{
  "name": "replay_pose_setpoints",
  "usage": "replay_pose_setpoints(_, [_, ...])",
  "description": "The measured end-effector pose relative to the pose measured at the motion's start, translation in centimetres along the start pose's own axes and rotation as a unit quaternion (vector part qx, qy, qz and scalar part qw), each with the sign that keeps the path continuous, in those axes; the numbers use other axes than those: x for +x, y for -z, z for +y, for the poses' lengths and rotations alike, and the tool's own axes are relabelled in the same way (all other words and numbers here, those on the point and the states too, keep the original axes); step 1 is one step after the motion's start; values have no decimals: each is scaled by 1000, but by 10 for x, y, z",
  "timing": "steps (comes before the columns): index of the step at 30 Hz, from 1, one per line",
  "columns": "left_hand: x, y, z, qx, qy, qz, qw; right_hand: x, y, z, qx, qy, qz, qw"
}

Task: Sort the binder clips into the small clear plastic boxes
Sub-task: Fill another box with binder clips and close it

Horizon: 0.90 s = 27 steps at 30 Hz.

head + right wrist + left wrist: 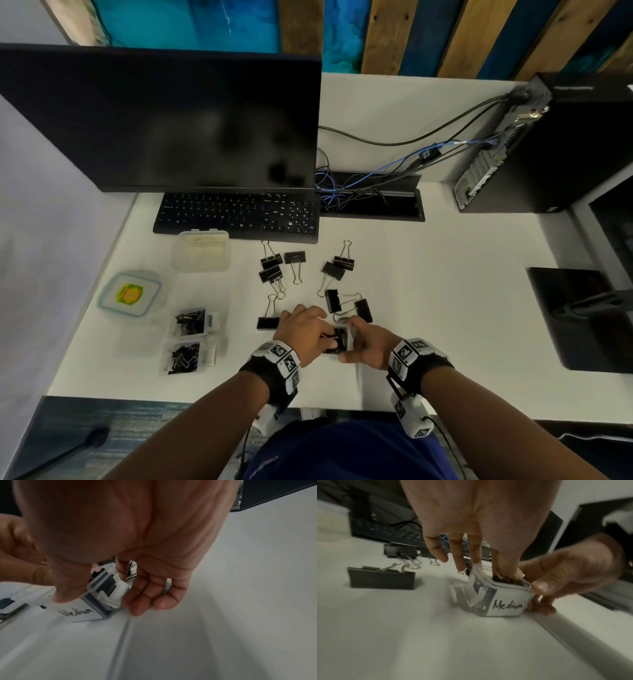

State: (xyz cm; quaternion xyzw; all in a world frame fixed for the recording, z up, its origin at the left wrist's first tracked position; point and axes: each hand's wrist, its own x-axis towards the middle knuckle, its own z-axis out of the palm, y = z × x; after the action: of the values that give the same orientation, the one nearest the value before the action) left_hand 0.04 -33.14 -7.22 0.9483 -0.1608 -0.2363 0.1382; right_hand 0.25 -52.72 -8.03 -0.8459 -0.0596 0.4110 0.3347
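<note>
A small clear box labelled "Medium" point(345, 337) point(506, 605) point(101, 588) stands near the desk's front edge, with dark clips inside. My left hand point(305, 329) point(505, 574) reaches into its open top, thumb and forefinger pinching a binder clip point(500, 578). My right hand point(364, 342) point(565, 574) grips the box, thumb point(68, 588) on the near rim and fingers point(145, 595) round the far side. Several large black binder clips point(334, 270) lie loose beyond the hands, one point(269, 323) point(382, 579) just left of them.
Two more small clear boxes point(191, 322) point(185, 356) holding clips sit at the left. Behind them stand a frosted tub point(202, 251) and a lidded container point(130, 294). A keyboard point(236, 216), monitor point(164, 120), cable slot point(373, 204) and PC tower point(555, 147) line the back.
</note>
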Motion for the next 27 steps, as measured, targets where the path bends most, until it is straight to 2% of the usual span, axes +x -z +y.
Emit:
replay_pose_setpoints(5, [-11,-4,-19,-8,7,23,1000,-1,-2,2,11,4,10,1000])
replay_pose_setpoints(11, [-6,-8,-3,0,20,6,1000,0,0,4,4,3,-2,1000])
replay_pose_setpoints(15, [-4,-6,-2,45,16,11,999,2,-2,6,-6,0,-7,1000])
replay_pose_setpoints(19, [-5,-10,-4,-8,26,3,1000,4,-4,8,2,-1,-6,1000])
replay_pose_setpoints(27, [0,-8,2,22,82,-78,993,8,-4,12,-9,-3,-14,1000])
